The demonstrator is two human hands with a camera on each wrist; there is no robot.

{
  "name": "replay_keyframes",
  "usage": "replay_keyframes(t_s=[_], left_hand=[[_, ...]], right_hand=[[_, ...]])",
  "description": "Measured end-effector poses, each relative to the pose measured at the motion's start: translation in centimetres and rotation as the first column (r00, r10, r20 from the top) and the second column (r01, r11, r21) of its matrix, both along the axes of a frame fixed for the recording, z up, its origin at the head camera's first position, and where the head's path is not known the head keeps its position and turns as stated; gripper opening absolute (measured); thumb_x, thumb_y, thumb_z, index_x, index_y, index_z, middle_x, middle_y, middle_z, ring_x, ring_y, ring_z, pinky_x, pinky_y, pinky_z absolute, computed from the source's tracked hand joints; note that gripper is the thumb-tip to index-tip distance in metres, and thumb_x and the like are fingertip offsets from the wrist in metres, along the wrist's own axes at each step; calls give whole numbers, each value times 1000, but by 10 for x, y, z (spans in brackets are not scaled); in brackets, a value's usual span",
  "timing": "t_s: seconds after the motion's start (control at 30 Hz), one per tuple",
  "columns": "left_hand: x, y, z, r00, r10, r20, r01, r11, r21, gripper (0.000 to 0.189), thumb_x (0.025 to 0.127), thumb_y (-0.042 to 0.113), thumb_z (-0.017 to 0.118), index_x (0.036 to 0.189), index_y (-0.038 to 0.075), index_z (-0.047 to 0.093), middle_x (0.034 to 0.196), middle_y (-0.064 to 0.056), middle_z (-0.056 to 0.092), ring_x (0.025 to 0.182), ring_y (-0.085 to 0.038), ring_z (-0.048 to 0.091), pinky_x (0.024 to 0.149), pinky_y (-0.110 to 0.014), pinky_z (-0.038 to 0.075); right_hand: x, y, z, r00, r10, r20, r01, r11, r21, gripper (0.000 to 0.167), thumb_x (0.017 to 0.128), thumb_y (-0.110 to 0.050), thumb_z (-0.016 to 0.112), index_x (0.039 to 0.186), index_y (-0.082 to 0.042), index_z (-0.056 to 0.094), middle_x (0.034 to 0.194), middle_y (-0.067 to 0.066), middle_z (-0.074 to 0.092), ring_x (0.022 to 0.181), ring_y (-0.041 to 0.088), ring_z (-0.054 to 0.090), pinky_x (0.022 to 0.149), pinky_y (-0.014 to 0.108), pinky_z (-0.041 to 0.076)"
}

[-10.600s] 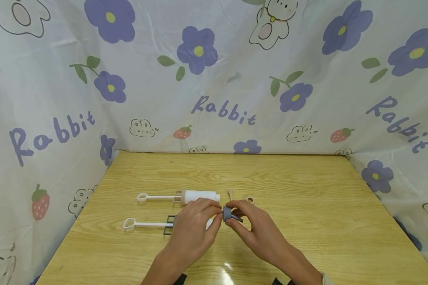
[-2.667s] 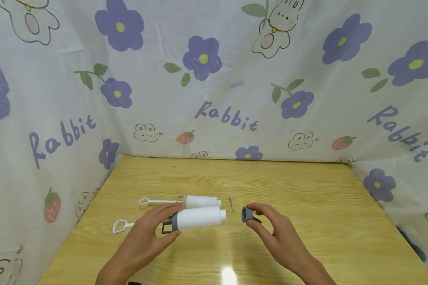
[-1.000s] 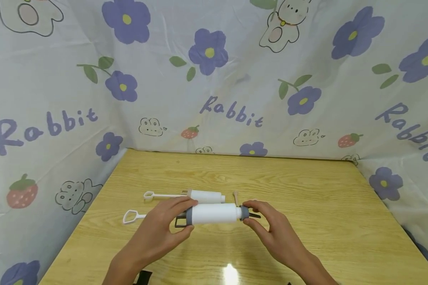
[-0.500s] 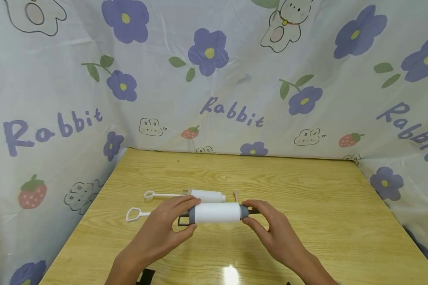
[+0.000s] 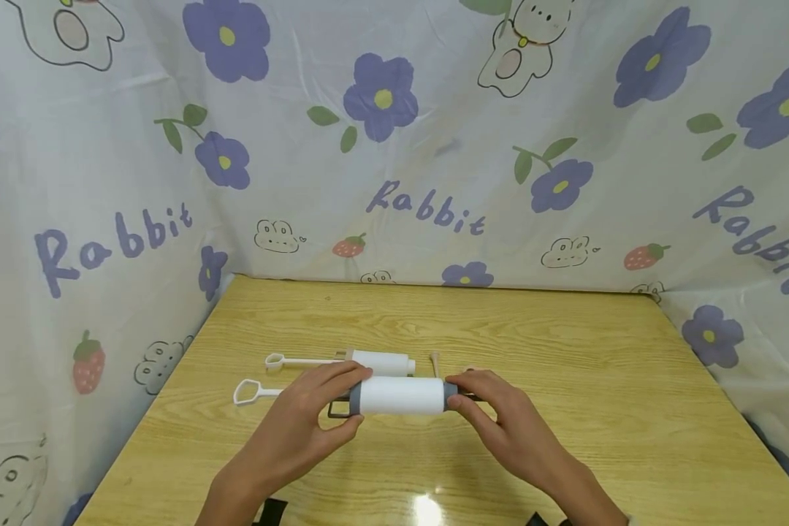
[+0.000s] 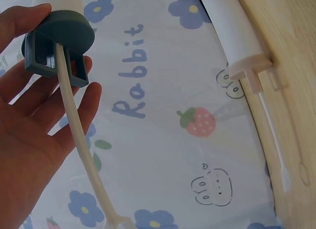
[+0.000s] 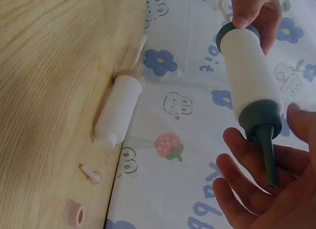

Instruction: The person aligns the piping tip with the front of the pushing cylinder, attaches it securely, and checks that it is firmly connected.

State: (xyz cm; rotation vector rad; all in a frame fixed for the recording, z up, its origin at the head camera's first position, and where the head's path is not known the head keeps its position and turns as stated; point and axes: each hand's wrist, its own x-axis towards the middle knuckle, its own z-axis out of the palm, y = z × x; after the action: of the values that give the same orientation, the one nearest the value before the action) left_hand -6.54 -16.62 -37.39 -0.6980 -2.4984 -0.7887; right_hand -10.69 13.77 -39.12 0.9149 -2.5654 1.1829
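Note:
A large white syringe [image 5: 401,395] lies level between my hands, above the table. My left hand [image 5: 302,416] grips its blue-grey collar [image 6: 61,31] between thumb and fingers. From that end sticks out a white plunger rod [image 6: 74,115] with a loop handle [image 5: 246,392]. My right hand [image 5: 502,420] has thumb and fingertips around the blue-grey nozzle cap [image 7: 260,110] at the other end. In the right wrist view the fingers look loose and spread around the cap. Its thin dark nozzle [image 7: 268,157] points toward the palm. The cap meets the white barrel.
Behind lies a smaller white syringe [image 5: 380,363] with a beige collar [image 7: 131,76]. To its right are a small beige nozzle [image 5: 435,361] and a beige ring cap [image 7: 75,214], mostly hidden in the head view. A printed curtain [image 5: 394,161] hangs around the wooden table [image 5: 565,336].
The cap and nozzle were handled in both hands, then held apart from the barrel. The cap has moved onto the barrel's tip and up against its end. The right thumb has shifted upward on it.

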Motion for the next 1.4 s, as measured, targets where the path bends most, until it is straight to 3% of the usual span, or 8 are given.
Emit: replay_keyframes(t_s=[0.1, 0.2, 0.4, 0.67, 0.8, 1.0, 1.23, 1.4], left_hand=[[0, 0, 0, 1000, 8, 4, -8, 1000, 2, 58, 79, 7, 87, 133, 16, 69, 136, -3, 68, 123, -29, 66, 91, -42, 62], [0, -1, -1, 1000, 13, 17, -13, 1000, 6, 58, 79, 9, 87, 134, 16, 69, 137, -4, 67, 123, -28, 66, 91, -41, 62], [1, 2, -1, 999, 0, 41, 0, 1000, 14, 57, 79, 8, 88, 133, 15, 69, 136, -1, 67, 126, -29, 65, 91, -39, 62], [-1, 3, 0, 999, -18, 43, 17, 1000, 11, 57, 80, 8, 88, 133, 15, 69, 137, 0, 67, 126, -28, 65, 90, -37, 63], [-2, 2, 1, 999, -17, 46, 16, 1000, 9, 57, 79, 9, 88, 133, 15, 69, 137, -2, 67, 127, -29, 65, 89, -37, 63], [-3, 2, 3, 999, -8, 31, 8, 1000, 3, 58, 78, 9, 89, 132, 14, 69, 136, -2, 67, 125, -30, 66, 90, -41, 63], [0, 3, 4, 999, -3, 33, 3, 1000, 5, 58, 79, 7, 88, 133, 16, 69, 136, -2, 67, 125, -31, 66, 91, -43, 62], [0, 4, 3, 999, -2, 51, 2, 1000, 9, 59, 80, 6, 87, 135, 17, 68, 138, 0, 66, 127, -30, 65, 91, -43, 62]], right_hand=[[2, 1, 1, 1000, -9, 22, 9, 1000, 2, 45, 100, -37, 68, 143, -26, 58, 134, -10, 66, 125, 19, 66, 96, 41, 60], [3, 1, 2, 1000, -2, 4, 2, 1000, 5, 54, 94, -36, 76, 142, -26, 54, 135, -10, 64, 123, 18, 65, 97, 42, 59], [0, 0, 0, 998, 24, -61, -24, 1000, 5, 40, 92, -19, 79, 126, -22, 59, 122, -11, 66, 114, 10, 66, 94, 37, 60], [-2, 1, 1, 998, 34, -46, -34, 999, -4, 21, 102, -25, 65, 123, -21, 68, 123, -8, 67, 110, 10, 67, 88, 34, 61], [0, 2, 3, 1000, 1, -9, -1, 1000, 18, 30, 104, -30, 63, 132, -21, 66, 131, -6, 66, 119, 15, 66, 90, 35, 61], [2, 2, 6, 998, -42, -46, 44, 998, 45, 51, 94, -34, 76, 140, -25, 55, 138, -7, 61, 127, 17, 60, 98, 46, 57], [0, 2, 2, 996, 11, -91, -9, 1000, 24, 41, 92, -19, 79, 128, -19, 59, 132, -2, 63, 124, 17, 61, 98, 39, 59], [0, 5, -1, 996, -3, -84, 5, 1000, 22, 28, 99, -24, 71, 127, -21, 68, 135, -1, 63, 124, 20, 62, 93, 42, 60]])
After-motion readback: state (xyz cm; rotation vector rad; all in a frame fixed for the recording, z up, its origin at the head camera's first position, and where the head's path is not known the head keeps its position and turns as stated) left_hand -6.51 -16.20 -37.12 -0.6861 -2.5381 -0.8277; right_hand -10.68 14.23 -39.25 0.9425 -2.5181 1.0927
